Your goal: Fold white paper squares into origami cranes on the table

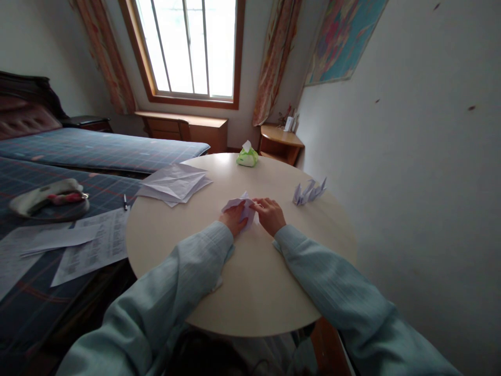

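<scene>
A partly folded sheet of white paper is between my hands, over the middle of the round table. My left hand grips its left side, thumb towards me and fingers on the far side. At the paper's right edge, my right hand pinches it with bent fingers. Part of the paper is hidden behind both hands. Several small folded paper figures stand in a row to the right. On the left lies a stack of creased white sheets.
A green tissue pack sits at the table's far edge. Left of the table, a bed holds printed sheets, a pen and a grey-white pouch. The wall rises close on the right.
</scene>
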`<action>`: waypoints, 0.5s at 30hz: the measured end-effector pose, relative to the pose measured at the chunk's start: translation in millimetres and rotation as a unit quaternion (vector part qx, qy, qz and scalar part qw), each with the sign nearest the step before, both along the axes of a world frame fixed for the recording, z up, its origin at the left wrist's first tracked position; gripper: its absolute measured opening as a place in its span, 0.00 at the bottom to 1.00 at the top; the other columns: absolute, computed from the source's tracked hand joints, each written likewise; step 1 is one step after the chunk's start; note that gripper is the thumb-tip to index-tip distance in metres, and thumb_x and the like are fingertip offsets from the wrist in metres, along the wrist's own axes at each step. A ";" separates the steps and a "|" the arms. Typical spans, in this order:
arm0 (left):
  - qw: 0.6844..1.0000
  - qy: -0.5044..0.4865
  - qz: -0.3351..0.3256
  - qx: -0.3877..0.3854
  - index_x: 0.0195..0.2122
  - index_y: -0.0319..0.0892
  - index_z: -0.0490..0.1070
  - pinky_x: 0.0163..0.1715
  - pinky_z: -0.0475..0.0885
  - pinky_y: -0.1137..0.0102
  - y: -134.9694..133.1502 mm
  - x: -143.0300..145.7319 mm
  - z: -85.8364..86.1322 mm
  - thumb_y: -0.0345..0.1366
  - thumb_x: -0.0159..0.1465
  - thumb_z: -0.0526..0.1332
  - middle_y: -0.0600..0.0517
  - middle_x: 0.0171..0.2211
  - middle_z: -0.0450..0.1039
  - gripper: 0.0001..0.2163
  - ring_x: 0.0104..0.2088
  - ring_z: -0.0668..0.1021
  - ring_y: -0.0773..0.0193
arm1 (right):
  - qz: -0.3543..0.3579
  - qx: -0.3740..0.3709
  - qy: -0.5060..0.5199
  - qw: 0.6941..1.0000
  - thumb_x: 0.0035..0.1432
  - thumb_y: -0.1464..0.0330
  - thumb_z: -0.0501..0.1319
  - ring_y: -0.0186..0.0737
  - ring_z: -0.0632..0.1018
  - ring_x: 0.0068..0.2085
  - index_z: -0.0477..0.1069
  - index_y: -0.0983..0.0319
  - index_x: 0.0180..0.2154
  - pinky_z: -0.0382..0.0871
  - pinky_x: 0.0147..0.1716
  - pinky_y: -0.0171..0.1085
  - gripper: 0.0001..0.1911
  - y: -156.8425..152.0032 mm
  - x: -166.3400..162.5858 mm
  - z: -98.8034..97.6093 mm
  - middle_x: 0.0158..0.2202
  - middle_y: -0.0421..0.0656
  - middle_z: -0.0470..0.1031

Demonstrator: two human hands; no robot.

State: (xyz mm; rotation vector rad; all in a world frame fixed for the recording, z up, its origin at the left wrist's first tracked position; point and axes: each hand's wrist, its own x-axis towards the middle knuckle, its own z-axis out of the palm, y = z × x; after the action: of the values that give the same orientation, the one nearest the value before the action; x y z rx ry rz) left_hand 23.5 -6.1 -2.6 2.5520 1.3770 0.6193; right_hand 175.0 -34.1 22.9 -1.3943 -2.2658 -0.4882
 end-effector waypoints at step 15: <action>1.000 0.002 -0.005 -0.002 0.52 0.37 0.49 0.46 0.62 0.65 -5.0 0.1 5.8 0.35 0.54 0.53 0.44 0.47 0.64 0.24 0.48 0.65 0.59 | -0.002 -0.052 -0.027 0.998 0.50 0.73 0.51 0.40 0.65 0.41 0.68 0.62 0.35 0.55 0.40 0.37 0.10 -3.5 -4.9 3.6 0.43 0.45 0.67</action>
State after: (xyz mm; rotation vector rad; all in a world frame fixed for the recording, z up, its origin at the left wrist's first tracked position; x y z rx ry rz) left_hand 23.6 -11.2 3.2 2.5565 1.3645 0.6102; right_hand 170.1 -37.5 26.5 -1.4518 -2.3626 -0.4183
